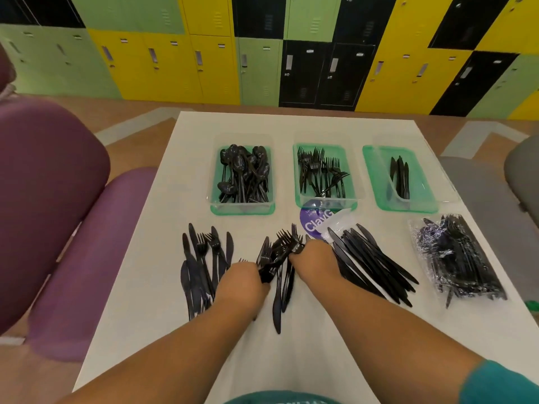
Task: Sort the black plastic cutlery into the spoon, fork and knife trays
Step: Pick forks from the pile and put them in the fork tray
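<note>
As left hand (243, 277) and right hand (315, 258) curl fingers round the forks (287, 243), loose cutlery (201, 266) crowds both sides.

Three trays stand in a row across the far half of the counter (140, 301): spoon tray (242, 210) at left, fork tray (298, 196) in the middle, knife tray (405, 209) at right. Nearer the person lie a left pile (201, 266) of knives and forks, a centre bunch (280, 258) and a right pile (370, 263) of knives. A round label (313, 221) lies just before the fork tray. A bag of cutlery (458, 258) lies at far right, before the knife tray. Lockers (262, 53) stand behind the counter.
</note>
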